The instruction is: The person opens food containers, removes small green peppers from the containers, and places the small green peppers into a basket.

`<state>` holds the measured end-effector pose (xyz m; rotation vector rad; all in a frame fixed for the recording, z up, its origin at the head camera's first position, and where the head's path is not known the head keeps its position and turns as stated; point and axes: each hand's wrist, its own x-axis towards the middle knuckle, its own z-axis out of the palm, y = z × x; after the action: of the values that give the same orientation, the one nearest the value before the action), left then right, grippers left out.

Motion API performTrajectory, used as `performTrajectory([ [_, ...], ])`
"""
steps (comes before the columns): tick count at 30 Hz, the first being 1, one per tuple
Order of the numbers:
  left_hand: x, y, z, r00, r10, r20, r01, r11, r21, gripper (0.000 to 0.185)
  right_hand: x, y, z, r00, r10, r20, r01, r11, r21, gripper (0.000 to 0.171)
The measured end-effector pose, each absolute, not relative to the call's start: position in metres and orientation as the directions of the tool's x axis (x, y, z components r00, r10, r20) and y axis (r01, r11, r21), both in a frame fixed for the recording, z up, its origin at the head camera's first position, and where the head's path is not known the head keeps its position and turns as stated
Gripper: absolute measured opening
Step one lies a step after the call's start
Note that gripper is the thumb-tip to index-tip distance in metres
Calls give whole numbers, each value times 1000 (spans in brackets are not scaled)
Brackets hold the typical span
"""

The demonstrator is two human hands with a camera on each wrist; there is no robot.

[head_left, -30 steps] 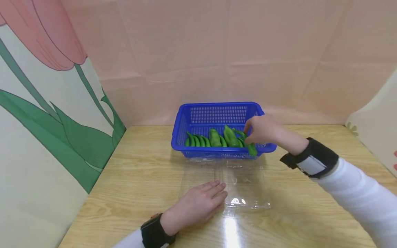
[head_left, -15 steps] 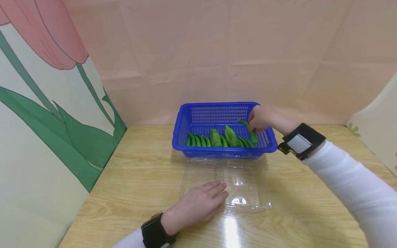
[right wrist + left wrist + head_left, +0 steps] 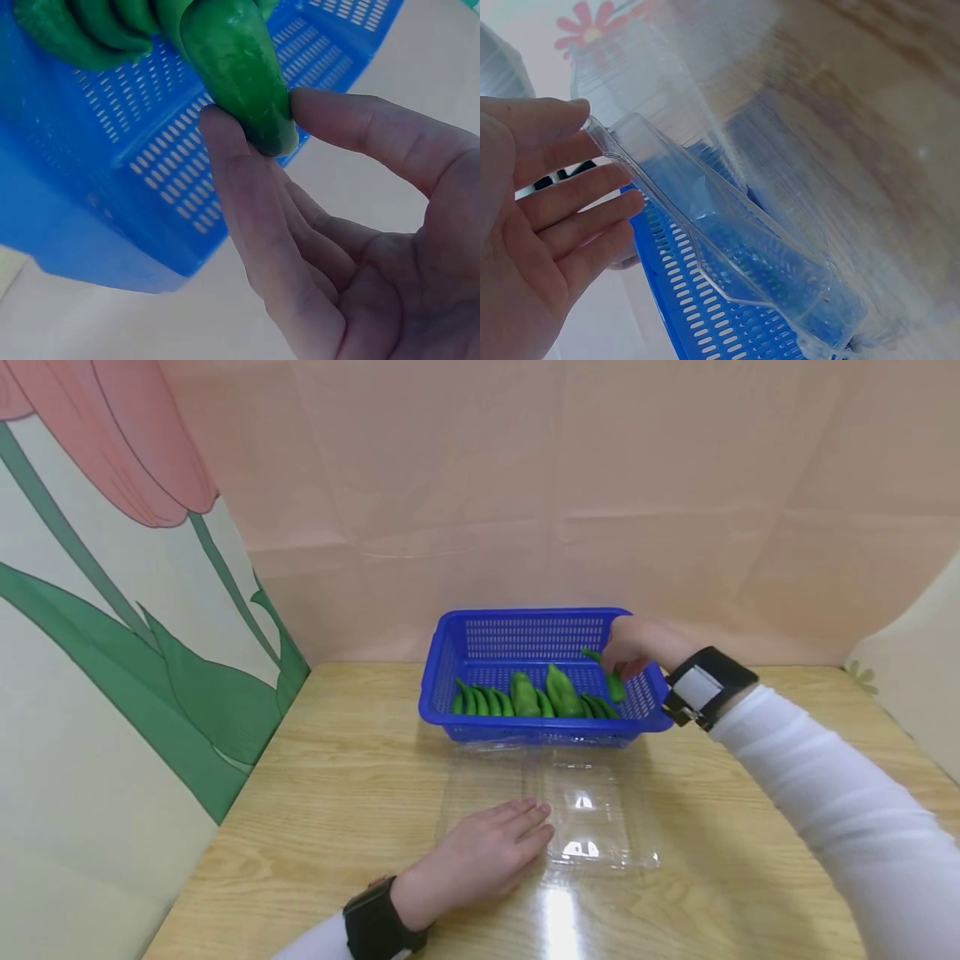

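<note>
A blue mesh basket (image 3: 525,615) stands at the back of the wooden table (image 3: 337,760) and holds several green peppers (image 3: 525,695). My right hand (image 3: 613,665) hovers over the basket's right end and pinches one green pepper (image 3: 232,52) between thumb and fingers, raised above the others. In front of the basket lies a clear plastic clamshell box (image 3: 600,810), open and with nothing in it. My left hand (image 3: 517,837) lies flat on its left half with straight fingers (image 3: 577,195) against the clear rim (image 3: 727,240).
A pink backdrop (image 3: 600,485) closes off the back. A panel painted with a tulip (image 3: 112,610) stands along the left side, and a pale panel (image 3: 915,685) on the right. Bare tabletop shows on both sides of the box.
My right hand has lifted a pepper from the basket's front right corner and carried it up and back over the right end. The left hand has stayed put.
</note>
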<state>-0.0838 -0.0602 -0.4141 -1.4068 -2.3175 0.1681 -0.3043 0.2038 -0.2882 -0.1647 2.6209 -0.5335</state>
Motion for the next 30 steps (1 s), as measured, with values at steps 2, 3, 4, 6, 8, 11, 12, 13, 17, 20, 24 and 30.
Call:
performTrajectory([
  [2,-84,-60,-414,-401,869,288,818,482,-313,37,-308,204,-291,-881,-189,-434,-6,921,-390,30],
  [3,-84,-60,-414,-403,870,285,818,482,-314,37,-310,204,-292,-878,-183,-442,6,920,-392,30],
  [4,-83,-60,-414,-405,870,282,817,483,-314,37,-312,204,-294,-877,-175,-448,15,921,-389,30],
  [6,-83,-61,-414,-409,869,277,818,484,-311,38,-316,204,-297,-875,-157,-457,36,922,-385,28],
  [8,-83,-61,-414,-411,869,275,818,484,-311,38,-319,204,-300,-869,-146,-472,56,919,-389,27],
  [11,-83,-61,-414,-411,869,276,818,485,-308,38,-322,205,-303,-857,-147,-494,68,918,-391,27],
  [12,-83,-61,-414,-411,869,275,818,484,-310,38,-322,206,-304,-854,-153,-498,68,915,-398,27],
  [13,-83,-61,-414,-411,869,274,818,485,-311,38,-322,207,-306,-851,-163,-499,69,908,-413,27],
  [17,-83,-61,-414,-416,869,269,816,487,-312,38,-315,211,-309,-866,-206,-456,51,870,-490,24],
  [20,-82,-61,-413,-421,868,264,817,489,-305,38,-305,211,-311,-890,-240,-387,18,831,-556,25],
  [24,-82,-61,-413,-423,868,261,818,489,-302,39,-311,207,-313,-876,-175,-450,77,870,-488,29],
  [30,-82,-61,-413,-420,870,259,821,486,-299,39,-338,197,-316,-780,-45,-624,172,944,-283,33],
])
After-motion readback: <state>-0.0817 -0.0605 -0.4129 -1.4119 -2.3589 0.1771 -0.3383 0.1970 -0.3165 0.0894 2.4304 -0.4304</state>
